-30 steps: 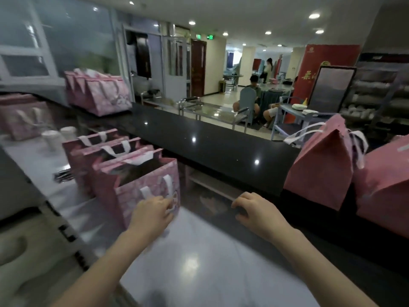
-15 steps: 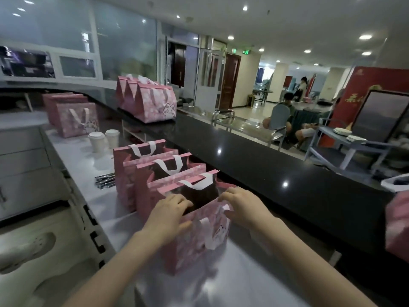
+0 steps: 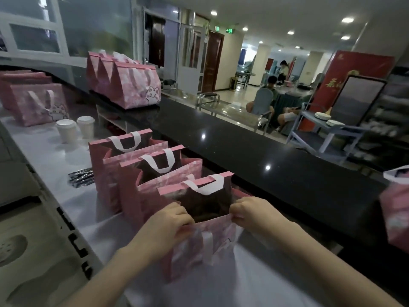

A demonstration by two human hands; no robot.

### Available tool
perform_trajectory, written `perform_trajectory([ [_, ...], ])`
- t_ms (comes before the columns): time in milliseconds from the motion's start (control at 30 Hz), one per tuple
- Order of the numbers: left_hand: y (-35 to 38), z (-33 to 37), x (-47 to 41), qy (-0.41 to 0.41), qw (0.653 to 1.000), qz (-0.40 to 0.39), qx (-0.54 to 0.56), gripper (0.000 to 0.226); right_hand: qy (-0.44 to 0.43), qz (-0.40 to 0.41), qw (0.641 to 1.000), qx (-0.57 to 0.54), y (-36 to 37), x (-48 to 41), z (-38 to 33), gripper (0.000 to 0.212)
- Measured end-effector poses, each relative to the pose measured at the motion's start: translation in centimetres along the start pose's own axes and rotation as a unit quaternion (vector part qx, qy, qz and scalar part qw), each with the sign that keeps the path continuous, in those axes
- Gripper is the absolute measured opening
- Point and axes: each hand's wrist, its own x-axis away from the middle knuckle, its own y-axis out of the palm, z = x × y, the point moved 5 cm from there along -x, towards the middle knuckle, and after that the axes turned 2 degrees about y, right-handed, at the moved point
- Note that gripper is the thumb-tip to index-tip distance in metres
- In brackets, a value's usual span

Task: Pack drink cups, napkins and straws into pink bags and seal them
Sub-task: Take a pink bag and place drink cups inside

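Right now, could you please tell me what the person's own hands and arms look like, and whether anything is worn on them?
Both forearms are bare right down into the lower corners of the picture: no sleeves show. The left hand and the right hand wear no gloves, and no watch or bracelet shows at either wrist. No rings are visible on the fingers, though the picture is slightly blurred.

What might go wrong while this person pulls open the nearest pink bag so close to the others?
Both hands, left hand and right hand, grip the near rim of the nearest pink bag. It looks like thin paper, so a hard tug could tear the rim. The middle bag stands right behind it, open and upright; a shove could tip the row. The two white cups farther along stand apart and seem safe.
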Motion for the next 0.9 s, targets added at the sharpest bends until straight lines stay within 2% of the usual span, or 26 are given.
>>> perform_trajectory([
  [100, 0.8, 2.9, -0.9, 0.032, 0.999, -0.003, 0.031, 0.009, 0.025, -0.001, 1.0, -0.013, 0.1, 4.8, 1.1, 0.015],
  [300, 5.6, 11.2, -4.2, 0.106, 0.99, -0.048, 0.076, 0.01, 0.131, -0.013, 0.991, -0.018, 0.6, 17.8, 4.6, 0.02],
  [567, 13.9, 26.2, -6.1, 0.191, 0.968, -0.09, 0.135, 0.008, 0.29, -0.039, 0.956, -0.014, 1.5, 36.9, 9.6, 0.019],
  [733, 18.1, 34.9, -6.0, 0.211, 0.96, -0.105, 0.154, 0.007, 0.321, -0.019, 0.947, 0.003, 1.8, 46.5, 11.6, 0.019],
  [900, 20.6, 40.5, -5.6, 0.215, 0.957, -0.115, 0.156, 0.008, 0.337, -0.005, 0.941, -0.005, 2.2, 52.7, 13.0, 0.017],
])
